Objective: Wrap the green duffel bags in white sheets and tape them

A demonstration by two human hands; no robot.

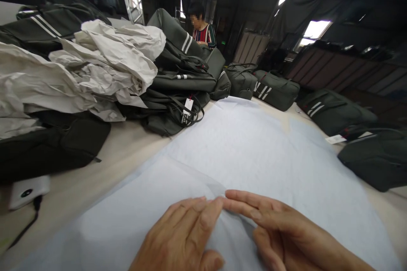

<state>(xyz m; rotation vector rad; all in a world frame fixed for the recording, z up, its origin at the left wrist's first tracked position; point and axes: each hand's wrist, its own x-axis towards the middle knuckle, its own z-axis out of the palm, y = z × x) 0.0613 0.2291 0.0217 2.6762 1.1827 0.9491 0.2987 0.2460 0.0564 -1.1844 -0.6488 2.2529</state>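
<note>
A large thin white sheet (241,148), like tissue paper or lining cloth, lies spread over the table in front of me. My left hand (184,233) rests palm down on it, fingers stretched forward and thumb apart. From the right comes my right hand (270,220), its fingers extended and touching the sheet. The fingertips of both hands meet near the middle, beside a fold that runs across the sheet. Neither hand shows anything gripped, though the underside of the right palm is partly hidden.
Dark green bags with white stripes (178,42) are piled at the left, under crumpled paper (114,59). More bags (276,89) line the right. A white device (30,191) with a black cable sits at the left edge. Another person (203,31) is behind the pile.
</note>
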